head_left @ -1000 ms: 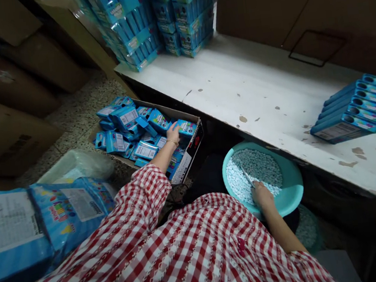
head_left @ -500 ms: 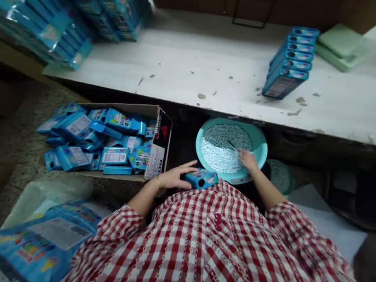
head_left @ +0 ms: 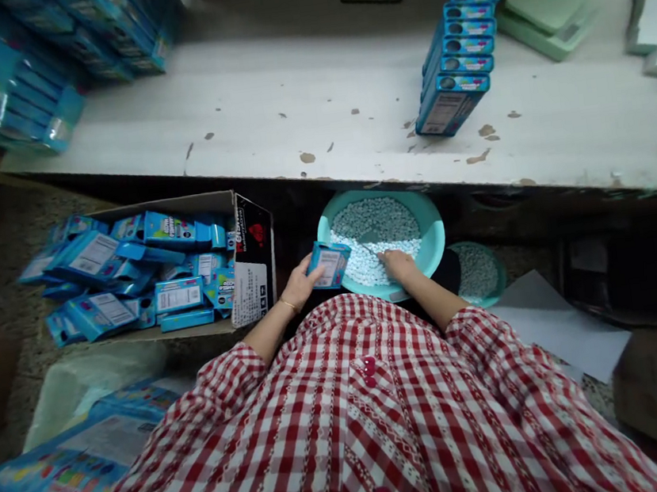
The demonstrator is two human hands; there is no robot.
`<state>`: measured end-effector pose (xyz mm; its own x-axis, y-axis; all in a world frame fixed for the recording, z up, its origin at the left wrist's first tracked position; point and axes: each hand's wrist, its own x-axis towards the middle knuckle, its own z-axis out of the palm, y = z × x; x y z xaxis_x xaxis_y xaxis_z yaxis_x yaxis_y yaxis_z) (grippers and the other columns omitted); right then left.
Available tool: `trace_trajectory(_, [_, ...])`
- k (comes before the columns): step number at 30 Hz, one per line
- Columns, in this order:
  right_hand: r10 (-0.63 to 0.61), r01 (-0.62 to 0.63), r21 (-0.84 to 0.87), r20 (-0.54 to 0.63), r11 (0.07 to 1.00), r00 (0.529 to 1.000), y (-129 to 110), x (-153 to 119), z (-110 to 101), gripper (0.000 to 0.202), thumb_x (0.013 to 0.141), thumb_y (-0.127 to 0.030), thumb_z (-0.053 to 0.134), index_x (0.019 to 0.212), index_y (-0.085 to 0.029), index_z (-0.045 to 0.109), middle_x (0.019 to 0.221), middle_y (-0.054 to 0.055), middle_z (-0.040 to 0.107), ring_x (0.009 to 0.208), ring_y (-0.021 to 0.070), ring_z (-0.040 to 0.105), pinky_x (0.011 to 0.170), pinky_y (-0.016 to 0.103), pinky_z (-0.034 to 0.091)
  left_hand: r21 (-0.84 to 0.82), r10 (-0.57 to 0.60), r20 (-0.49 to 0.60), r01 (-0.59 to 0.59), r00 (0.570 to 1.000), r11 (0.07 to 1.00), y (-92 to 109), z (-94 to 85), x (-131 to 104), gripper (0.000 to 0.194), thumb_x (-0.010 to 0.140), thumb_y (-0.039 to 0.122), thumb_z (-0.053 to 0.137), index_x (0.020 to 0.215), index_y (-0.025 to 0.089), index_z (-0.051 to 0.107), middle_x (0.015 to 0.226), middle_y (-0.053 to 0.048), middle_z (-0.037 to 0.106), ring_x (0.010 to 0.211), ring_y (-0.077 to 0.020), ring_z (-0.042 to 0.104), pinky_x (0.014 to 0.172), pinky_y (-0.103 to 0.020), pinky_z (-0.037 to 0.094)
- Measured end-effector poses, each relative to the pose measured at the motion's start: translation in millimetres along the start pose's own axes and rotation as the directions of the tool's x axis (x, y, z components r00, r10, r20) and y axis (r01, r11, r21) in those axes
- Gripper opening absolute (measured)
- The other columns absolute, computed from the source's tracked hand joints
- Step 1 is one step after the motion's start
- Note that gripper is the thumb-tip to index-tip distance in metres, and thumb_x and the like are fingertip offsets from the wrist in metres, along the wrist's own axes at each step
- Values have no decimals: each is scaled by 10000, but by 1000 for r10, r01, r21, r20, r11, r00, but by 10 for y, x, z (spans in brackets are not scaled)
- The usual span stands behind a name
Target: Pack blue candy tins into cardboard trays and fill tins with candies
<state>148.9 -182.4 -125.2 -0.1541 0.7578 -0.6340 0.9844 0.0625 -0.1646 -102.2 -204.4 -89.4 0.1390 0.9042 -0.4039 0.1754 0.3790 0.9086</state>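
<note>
My left hand (head_left: 300, 285) grips a small blue box (head_left: 329, 265) by its left side, its printed panel facing up. That box is at the left rim of a turquoise basin (head_left: 433, 235), which holds many small pale pieces (head_left: 376, 220). Over the basin's lower right part, my right hand (head_left: 399, 265) is closed around a thin utensil (head_left: 368, 249) whose tip points into the pieces. The utensil's far end is hard to make out.
Left of the basin, a carton (head_left: 254, 293) is heaped with blue boxes (head_left: 179, 295). Across the front runs a white worktop (head_left: 261, 87) bearing a row of upright blue boxes (head_left: 451, 103) and a green case (head_left: 548, 11). A second basin (head_left: 478, 271) sits lower right.
My left hand has lifted the blue box off my lap area and turned it beside the basin's rim. The right hand with the utensil has moved left within the basin. The camera view has shifted.
</note>
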Motion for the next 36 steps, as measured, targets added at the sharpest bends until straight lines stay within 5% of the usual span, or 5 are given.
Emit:
trace_trajectory(5, [-68,61,188,29,980,997,-76,125,120,393,816,-90,448,1154,-172,632,1166,97,636,1078,208,574,912,285,424,-218,-150,-66,133,986,967,-111,72,153,598,608,578,680,994,131,585,954,-89,691,833,-207,655,765,-355,539])
trace_trajectory(12, [-128,135,442,-46,887,991,99,133,5,466,718,-33,418,1077,-160,687,1036,16,705,968,139,631,855,205,459,-273,-31,-59,14,998,962,60,-47,223,603,641,500,695,1091,141,517,1052,-106,663,937,-224,642,815,-390,533])
trace_trajectory(22, [-29,131,813,-139,567,990,490,-445,-832,424,642,-211,500,992,-107,717,556,-25,578,445,61,433,441,175,376,193,348,-68,-330,935,924,209,53,576,490,677,304,636,1126,143,526,1115,-86,611,1033,-229,572,956,-369,424])
trace_trajectory(31, [-140,157,241,-86,958,986,250,-616,-1520,298,691,-109,492,840,-160,745,596,13,635,648,146,607,642,232,450,344,372,68,-372,926,862,248,518,689,429,685,187,571,1114,179,556,1147,-70,589,1079,-236,533,983,-372,389])
trace_trajectory(36, [-90,79,-106,-100,991,991,-192,-542,-1633,222,767,-174,566,927,-111,707,944,150,674,1012,294,602,873,399,430,379,396,122,-412,910,829,181,607,691,436,671,150,543,1104,197,559,1132,-70,586,1098,-246,509,1002,-408,368])
